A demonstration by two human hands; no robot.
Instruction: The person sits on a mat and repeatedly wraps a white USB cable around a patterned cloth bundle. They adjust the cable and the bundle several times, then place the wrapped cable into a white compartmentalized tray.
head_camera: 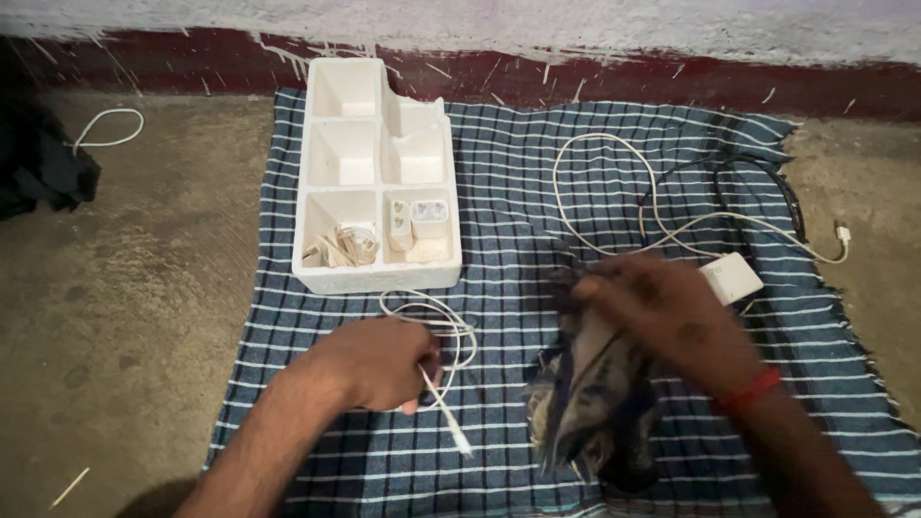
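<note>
Concrete floor, bare and dusty, with a dark red skirting band [672, 82] along the wall at the top of the view; a blue-and-white checked cloth [537, 173] is spread on it as a work mat, probably to keep small parts off the grit

White foam tray [317, 192], six compartments, sits on the cloth's upper left. Two white plug adapters [417, 223] stand in the lower right compartment; bundled pale cables [341, 247] lie in the lower left one. Remaining compartments look empty. One wall near the top right is broken away

Left hand [379, 363] is closed on a white cable [436, 321], thumb and fingers pinching it just behind the connector end. Grip close to the tip likely gives control of the free end. That end [451, 422] points down and to the right, toward the person, long axis diagonal; the rest loops in a loose coil just beyond the knuckles, between hand and tray

Right hand [662, 312], red thread at the wrist, is blurred; fingers appear curled over the top of a dark, frayed rag [590, 403], bunched on the cloth and hanging toward the near edge. Exact grip cannot be told

White power brick [732, 278] lies just beyond the right hand, its long white lead [614, 182] curving across the cloth to a plug [842, 233] on the floor at right. Another white cord [106, 129] lies far left, beside dark fabric [38, 163]
</note>
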